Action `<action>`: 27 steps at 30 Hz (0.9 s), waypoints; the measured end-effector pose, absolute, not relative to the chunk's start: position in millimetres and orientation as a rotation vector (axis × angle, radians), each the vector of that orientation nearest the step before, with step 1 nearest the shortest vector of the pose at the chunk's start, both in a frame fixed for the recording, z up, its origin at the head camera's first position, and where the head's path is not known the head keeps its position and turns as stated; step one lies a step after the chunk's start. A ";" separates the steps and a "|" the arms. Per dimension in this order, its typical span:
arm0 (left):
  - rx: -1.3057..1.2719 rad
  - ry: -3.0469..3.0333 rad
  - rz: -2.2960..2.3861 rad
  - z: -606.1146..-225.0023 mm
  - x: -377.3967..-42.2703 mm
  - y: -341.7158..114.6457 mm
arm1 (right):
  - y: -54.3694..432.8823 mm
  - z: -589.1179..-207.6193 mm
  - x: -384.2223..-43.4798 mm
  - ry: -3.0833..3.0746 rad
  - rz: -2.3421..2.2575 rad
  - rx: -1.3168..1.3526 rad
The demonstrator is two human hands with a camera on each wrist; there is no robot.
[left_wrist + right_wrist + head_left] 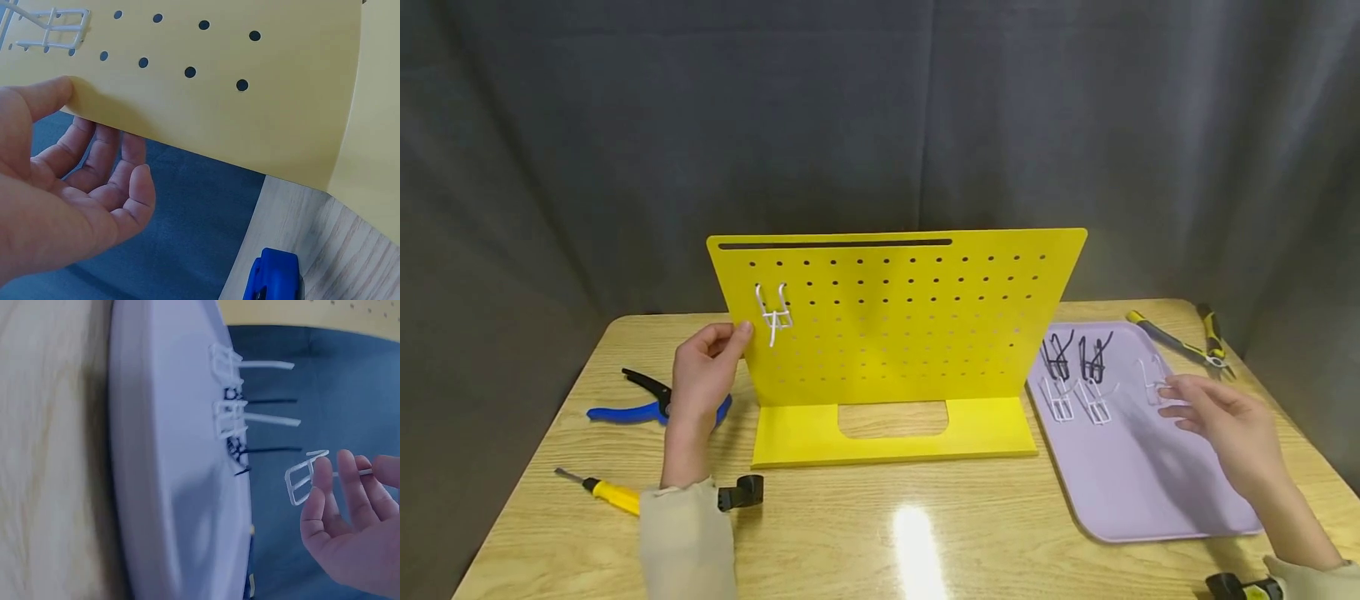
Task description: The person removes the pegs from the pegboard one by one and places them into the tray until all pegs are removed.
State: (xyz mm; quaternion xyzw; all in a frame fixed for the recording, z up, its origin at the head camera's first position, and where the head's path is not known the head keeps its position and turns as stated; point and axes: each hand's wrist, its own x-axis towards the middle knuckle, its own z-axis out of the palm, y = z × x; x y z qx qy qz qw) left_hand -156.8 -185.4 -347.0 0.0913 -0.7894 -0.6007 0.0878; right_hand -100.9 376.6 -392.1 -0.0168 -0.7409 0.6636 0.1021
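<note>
A yellow pegboard (pixel 887 312) stands on its base on the wooden table, and a white wire hook (pixel 777 318) hangs at its upper left. My left hand (pixel 706 373) grips the board's left edge, thumb on the front face and fingers behind. Over the lilac tray (pixel 1135 500), my right hand (pixel 1236 425) pinches another white wire hook (pixel 300 481) between thumb and fingers; its square wire frame sticks out past the fingertips. Two black hooks (pixel 1092 360) and two white hooks (pixel 1094 403) lie in the tray's left part, prongs upward.
Blue-handled cutters (pixel 632 413) and a yellow screwdriver (pixel 613 495) lie left of the board, near my left forearm. Yellow-and-grey pliers (pixel 1176 340) rest beyond the tray at the back right. Behind the table hangs a dark curtain (pixel 820 125).
</note>
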 end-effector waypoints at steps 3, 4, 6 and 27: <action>0.278 -2.352 -1.780 -347.8 -155.9 -186.4 | 381.2 -395.4 -106.4 -2.226 1.929 -0.093; 0.284 -2.355 -1.776 -348.2 -155.4 -186.8 | 382.2 -396.7 -108.0 -2.238 1.923 -0.094; 0.289 -2.359 -1.765 -348.6 -154.8 -187.1 | 383.9 -399.1 -110.7 -2.279 1.880 -0.100; 0.236 -2.333 -1.792 -349.9 -159.5 -186.5 | 398.1 -412.8 -127.6 -2.514 1.756 -0.346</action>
